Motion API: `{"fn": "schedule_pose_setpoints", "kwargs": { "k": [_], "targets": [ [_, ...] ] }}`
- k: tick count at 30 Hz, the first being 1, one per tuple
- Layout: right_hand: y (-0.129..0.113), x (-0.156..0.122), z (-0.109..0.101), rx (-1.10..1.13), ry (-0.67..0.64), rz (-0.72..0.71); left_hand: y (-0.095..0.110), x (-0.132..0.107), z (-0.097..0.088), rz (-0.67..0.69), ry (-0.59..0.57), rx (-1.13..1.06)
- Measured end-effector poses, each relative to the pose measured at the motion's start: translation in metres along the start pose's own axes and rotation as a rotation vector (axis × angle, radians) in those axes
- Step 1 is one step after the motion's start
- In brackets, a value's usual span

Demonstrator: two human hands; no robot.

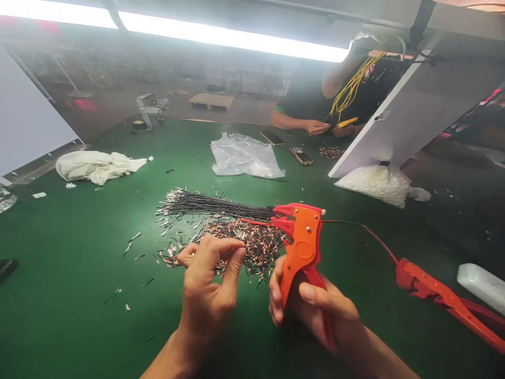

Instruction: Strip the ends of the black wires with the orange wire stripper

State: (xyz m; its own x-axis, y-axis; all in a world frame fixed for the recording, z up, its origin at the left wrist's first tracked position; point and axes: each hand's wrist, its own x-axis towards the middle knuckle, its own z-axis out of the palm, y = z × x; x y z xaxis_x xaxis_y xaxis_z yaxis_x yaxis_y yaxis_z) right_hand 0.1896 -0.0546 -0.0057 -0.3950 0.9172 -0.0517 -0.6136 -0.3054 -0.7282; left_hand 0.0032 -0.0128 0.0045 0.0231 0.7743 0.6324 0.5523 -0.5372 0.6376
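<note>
In my right hand (315,305) is an orange and red wire stripper (305,237), held upright with my fingers around its handles. Its red jaws point left, at the end of a bundle of black wires (221,204) lying on the green table (130,337). My left hand (213,279) is closed in a pinch, thumb against forefinger; whatever is between the fingertips is too small to make out. Just behind it spreads a heap of short wire offcuts (240,237) with copper and silvery ends. A thin red wire (254,222) lies between heap and bundle.
A second red-orange tool (437,292) lies at right, near a white block (483,287). Farther back are a plastic bag (244,155), two phones (301,156), a white cloth (98,166) and a filled bag (376,184). Across the table, a co-worker's hands (317,127) handle yellow wires (355,87).
</note>
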Motion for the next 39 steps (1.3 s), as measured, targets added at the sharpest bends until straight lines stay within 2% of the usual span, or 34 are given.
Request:
{"fn": "schedule_pose_setpoints", "kwargs": {
  "k": [2,4,8,15,20,25,28,34,39],
  "targets": [
    [-0.005,0.003,0.001,-0.077,0.115,-0.099,0.004,-0.002,0.002,0.075,-0.059,0.014],
    [-0.009,0.004,0.001,-0.124,0.173,-0.157,0.008,-0.004,0.006,0.122,-0.126,0.003],
    [-0.012,0.005,0.000,-0.121,0.188,-0.193,0.012,-0.008,0.011,0.176,-0.199,-0.001],
    [-0.009,0.006,-0.002,-0.108,0.225,-0.173,0.013,-0.009,0.013,0.318,-0.234,0.077],
    [-0.012,0.007,-0.002,0.019,0.193,-0.100,0.007,-0.012,0.012,0.410,-0.245,0.108],
    [-0.013,0.007,0.000,0.045,0.190,-0.098,0.001,-0.012,0.009,0.495,-0.272,0.155],
    [-0.013,0.006,-0.001,-0.013,0.187,-0.085,-0.001,-0.012,0.007,0.531,-0.259,0.188],
    [-0.009,0.004,-0.004,-0.268,0.148,-0.041,0.000,-0.011,0.004,0.538,-0.277,0.193],
    [-0.006,0.005,-0.002,-0.277,0.141,-0.059,0.007,-0.014,0.005,0.500,-0.307,0.139]
  ]
}}
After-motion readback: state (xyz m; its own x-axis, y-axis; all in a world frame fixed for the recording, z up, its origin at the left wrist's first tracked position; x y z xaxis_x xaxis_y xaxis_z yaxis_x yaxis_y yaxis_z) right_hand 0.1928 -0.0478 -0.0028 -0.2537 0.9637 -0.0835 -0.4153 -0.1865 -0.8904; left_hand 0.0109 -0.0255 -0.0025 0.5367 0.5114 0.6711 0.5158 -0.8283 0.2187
